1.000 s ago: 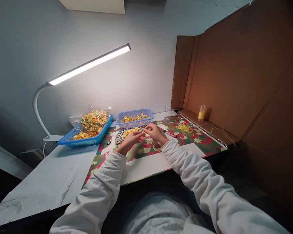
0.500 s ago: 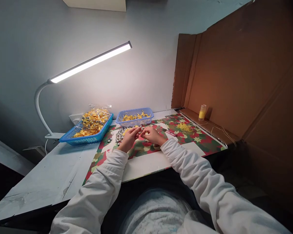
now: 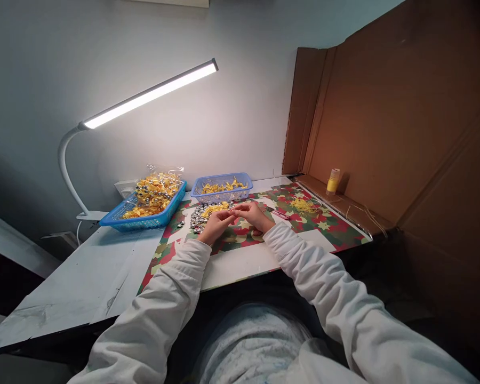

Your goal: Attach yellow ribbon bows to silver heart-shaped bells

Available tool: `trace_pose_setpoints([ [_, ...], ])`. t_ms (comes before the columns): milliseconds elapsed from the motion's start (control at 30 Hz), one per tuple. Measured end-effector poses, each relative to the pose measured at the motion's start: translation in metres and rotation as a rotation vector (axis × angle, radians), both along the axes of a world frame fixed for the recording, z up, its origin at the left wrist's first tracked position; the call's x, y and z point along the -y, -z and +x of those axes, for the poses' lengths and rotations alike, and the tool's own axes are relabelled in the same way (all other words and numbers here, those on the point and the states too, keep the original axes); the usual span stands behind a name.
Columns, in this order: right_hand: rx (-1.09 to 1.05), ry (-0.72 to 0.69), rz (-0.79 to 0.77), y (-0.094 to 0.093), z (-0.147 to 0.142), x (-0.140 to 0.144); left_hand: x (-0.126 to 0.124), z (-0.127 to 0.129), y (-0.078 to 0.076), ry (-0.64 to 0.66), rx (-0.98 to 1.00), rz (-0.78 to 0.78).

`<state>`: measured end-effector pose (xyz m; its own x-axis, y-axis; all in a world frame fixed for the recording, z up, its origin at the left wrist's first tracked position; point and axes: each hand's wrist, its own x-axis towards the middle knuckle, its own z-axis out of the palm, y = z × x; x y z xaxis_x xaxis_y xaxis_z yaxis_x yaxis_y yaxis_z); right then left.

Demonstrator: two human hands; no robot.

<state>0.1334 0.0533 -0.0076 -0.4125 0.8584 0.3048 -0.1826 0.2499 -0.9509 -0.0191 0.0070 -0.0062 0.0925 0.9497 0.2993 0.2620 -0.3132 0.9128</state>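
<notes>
Cardboard screen (image 3: 388, 106): a tall brown sheet fills the right of the frame, standing along the table's far right edge.
Table (image 3: 100, 272): a white worktop runs from lower left to centre right.
Desk lamp (image 3: 152, 93): a lit white bar slants across the upper left, its curved neck dropping to the table's far left.
Patterned mat (image 3: 328, 226): red, green and cream paper lies across the middle of the table, under both hands.
Large blue basket (image 3: 144, 218): left of centre, heaped with yellow-and-silver pieces in a clear bag.
Small blue basket (image 3: 222, 194): just right of the large one, holding yellow pieces.
Silver bells (image 3: 198, 218): a loose heap on the mat at centre frame, just left of the hands, with yellow strands lying on it.
Left hand (image 3: 216, 224): at centre, fingers drawn together, tips meeting the right hand's; what they pinch is too small to tell.
Right hand (image 3: 253, 214): just right of the left hand, fingers curled and closed towards the same spot.
Yellow bottle (image 3: 333, 181): upright against the cardboard, right of centre.
</notes>
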Motion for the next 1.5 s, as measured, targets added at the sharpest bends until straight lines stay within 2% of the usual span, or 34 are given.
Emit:
trace_pose_setpoints([
  [367,-0.121,0.104,-0.056,-0.003,0.002,-0.003,-0.001,-0.002,0.002,-0.003,-0.001,-0.04],
  [467,-0.095,0.128,-0.02,-0.002,0.003,-0.005,-0.004,-0.002,0.002,0.002,0.166,-0.107],
  [533,-0.035,0.155,0.042,-0.001,0.003,-0.005,-0.007,-0.004,0.001,-0.008,0.372,-0.161],
  [600,0.055,0.171,0.167,-0.001,0.004,-0.004,-0.009,-0.005,-0.001,-0.026,0.563,-0.205],
  [667,0.145,0.166,0.325,0.0,0.004,-0.003,-0.01,-0.006,-0.002,-0.048,0.674,-0.229],
  [733,0.202,0.151,0.451,0.0,0.005,-0.001,-0.011,-0.006,-0.002,-0.071,0.701,-0.229],
  [833,0.223,0.143,0.554,0.0,0.006,-0.001,-0.011,-0.006,0.001,-0.113,0.58,-0.193],
  [967,0.257,0.186,0.631,0.0,0.009,-0.003,-0.011,-0.006,0.007,-0.206,0.215,-0.027],
  [1067,0.311,0.218,0.659,0.0,0.01,-0.005,-0.01,-0.006,0.009,-0.195,0.003,0.088],
  [1167,0.355,0.218,0.655,0.001,0.01,-0.005,-0.01,-0.007,0.009,-0.161,-0.124,0.097],
  [1333,0.34,0.185,0.591,0.005,0.007,-0.007,-0.011,-0.01,0.01,-0.138,-0.164,0.089],
  [1500,0.258,0.121,0.387,0.008,0.006,-0.012,-0.011,-0.009,0.008,-0.095,-0.008,0.047],
])
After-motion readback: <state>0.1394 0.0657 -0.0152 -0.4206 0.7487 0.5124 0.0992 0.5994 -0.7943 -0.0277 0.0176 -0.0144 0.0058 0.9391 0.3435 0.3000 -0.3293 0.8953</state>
